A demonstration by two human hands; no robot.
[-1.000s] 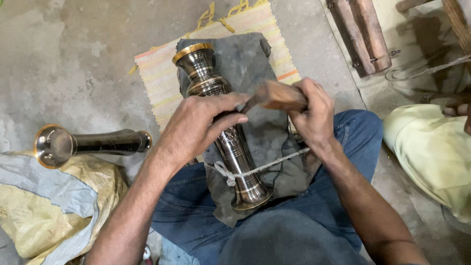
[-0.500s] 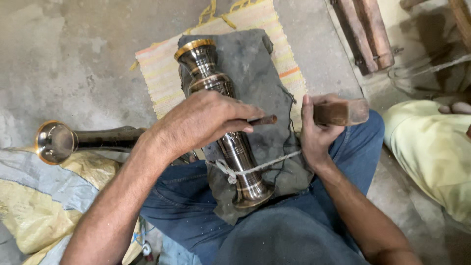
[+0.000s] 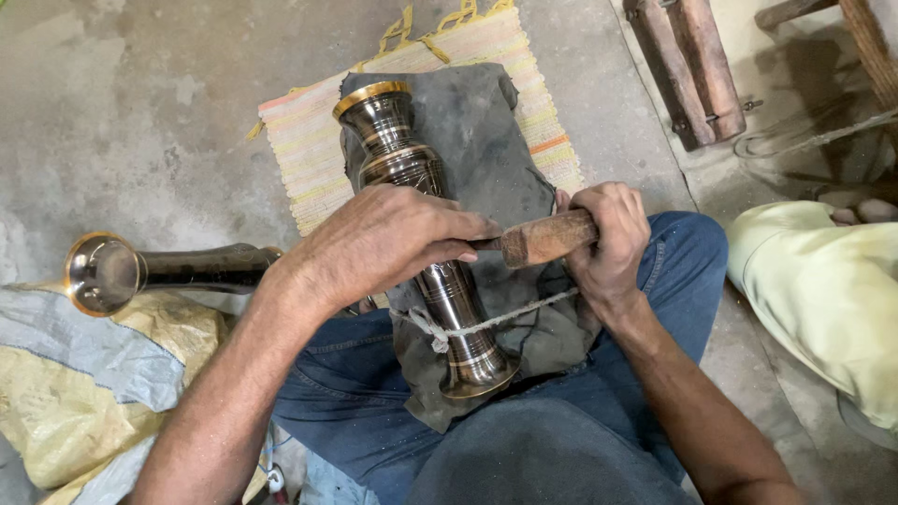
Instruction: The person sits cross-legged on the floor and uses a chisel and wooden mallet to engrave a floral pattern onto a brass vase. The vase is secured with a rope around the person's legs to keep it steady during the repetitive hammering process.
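A dark turned metal vessel with brass bands [image 3: 416, 168] lies lengthwise on a grey cloth [image 3: 486, 131] across my lap, tied down by a thin white cord [image 3: 496, 318]. My left hand [image 3: 383, 245] presses down over the vessel's middle, fingers closed over the shaft of a tool. My right hand [image 3: 608, 238] grips that tool's wooden handle [image 3: 543, 238], held crosswise to the vessel. The tool's working tip is hidden under my left fingers.
A second dark metal piece with a flared brass mouth [image 3: 122, 271] lies at the left, on yellow and grey sacking [image 3: 84, 383]. A striped woven mat [image 3: 309, 140] lies under the cloth. Wooden blocks [image 3: 692, 65] sit at upper right. Another person's pale-clothed leg [image 3: 823, 290] is at the right.
My right hand with the wooden handle has swung from the left out to the right and back in toward the vessel. My left hand stays pressed on the vessel.
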